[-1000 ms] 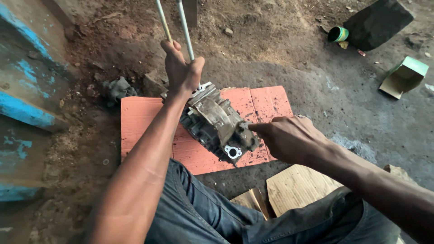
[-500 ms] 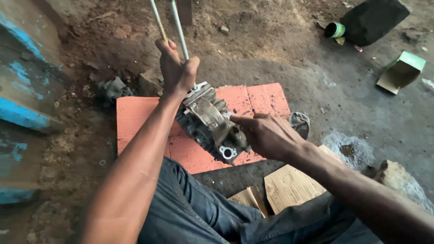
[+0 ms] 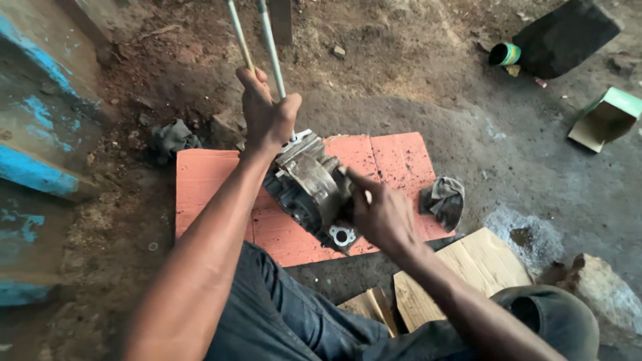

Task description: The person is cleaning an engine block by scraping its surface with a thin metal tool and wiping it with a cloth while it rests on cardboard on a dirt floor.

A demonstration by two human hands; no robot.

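We have the left hand (image 3: pixel 266 119) at upper centre, fingers clamped round the two long metal rods (image 3: pixel 267 41) that run up out of the top edge of the frame. Engine casing (image 3: pixel 309 190) sits mid-frame, tilted, on the orange board (image 3: pixel 207 184), rods rising from its upper end. Right hand (image 3: pixel 380 215) lies against the casing's right side; its fingers (image 3: pixel 352 179) are apart, flat on the metal, gripping nothing. Board's lower edge is tight against our dark trouser leg (image 3: pixel 281 314); its left half is bare, open room there. Right edge of the board meets a grey rag (image 3: pixel 443 200), draped partly off onto the dirt floor (image 3: pixel 414 87). Pale cardboard sheets (image 3: pixel 461 281) at lower right, near the right forearm. Blue-painted wall (image 3: pixel 40 134) closes the left side; a second dark rag (image 3: pixel 172 139) lies just off the board's upper left corner. Upper right: black block (image 3: pixel 568 37) with a green-banded can (image 3: pixel 503 53) beside it, and a green-edged box (image 3: pixel 605 120), all well apart from the work. Versus half a second ago: right hand has shifted from the casing's lower end up onto its side, fingers now spread; left grip unchanged.
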